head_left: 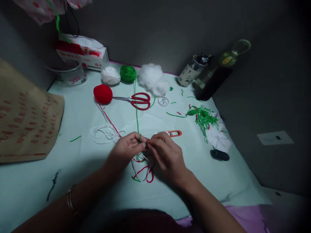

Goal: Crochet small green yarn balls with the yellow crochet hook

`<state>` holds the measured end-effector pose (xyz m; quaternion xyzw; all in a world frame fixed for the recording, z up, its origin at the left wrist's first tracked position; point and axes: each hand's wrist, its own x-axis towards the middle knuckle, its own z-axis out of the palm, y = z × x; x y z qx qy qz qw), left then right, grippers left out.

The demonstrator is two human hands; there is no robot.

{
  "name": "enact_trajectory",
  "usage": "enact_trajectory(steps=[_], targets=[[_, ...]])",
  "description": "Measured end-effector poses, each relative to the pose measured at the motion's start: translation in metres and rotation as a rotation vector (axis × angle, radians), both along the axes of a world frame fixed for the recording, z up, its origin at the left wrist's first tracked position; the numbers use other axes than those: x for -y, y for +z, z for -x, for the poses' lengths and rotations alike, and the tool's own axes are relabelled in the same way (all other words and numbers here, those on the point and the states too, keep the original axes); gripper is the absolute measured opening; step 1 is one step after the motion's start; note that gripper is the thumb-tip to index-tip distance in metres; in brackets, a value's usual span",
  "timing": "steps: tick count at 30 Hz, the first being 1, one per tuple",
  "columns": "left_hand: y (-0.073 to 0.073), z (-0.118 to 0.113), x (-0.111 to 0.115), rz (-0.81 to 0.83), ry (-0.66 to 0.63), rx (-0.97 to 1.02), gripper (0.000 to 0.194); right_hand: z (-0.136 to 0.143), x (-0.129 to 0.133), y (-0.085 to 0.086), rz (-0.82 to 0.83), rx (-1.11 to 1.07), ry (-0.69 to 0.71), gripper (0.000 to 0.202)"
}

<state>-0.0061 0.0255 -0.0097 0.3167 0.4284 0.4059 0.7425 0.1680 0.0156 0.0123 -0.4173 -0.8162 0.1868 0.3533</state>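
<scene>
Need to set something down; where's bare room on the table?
Bare: between the right hand and the black object; between the paper bag, dark cord and left forearm. Crowded: around the red yarn ball and scissors, and at the green scraps.

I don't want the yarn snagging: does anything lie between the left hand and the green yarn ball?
Yes: the red-handled scissors lie between the left hand and the green yarn ball, with the green strand crossing them.
</scene>
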Motion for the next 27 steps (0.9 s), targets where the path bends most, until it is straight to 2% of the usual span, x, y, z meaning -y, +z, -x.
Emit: enact_trajectory(steps=[8,13,22,27], targets=[[0.0009,-0.0048,0.0032,-0.009,-0.004,-0.034,0.022,-0.0037,-0.0044,-0.0001,0.285,-0.107,-0.071,0.016],[0.0018,-0.0072,0.0057,-0.032,0.01,-0.078,0.02,-0.0066,-0.007,-0.0015,0.409,-0.191,-0.12,0.01],[0.0007,-0.0054,0.0067,-0.082,0.078,-0.177,0.014,-0.0078,-0.0072,0.0002,0.441,-0.192,-0.103,0.007],[-0.0021,-0.0047,0.008,-0.204,0.117,-0.312,0.011,-0.0066,-0.0078,0.0008,0.426,-0.13,-0.082,0.01]])
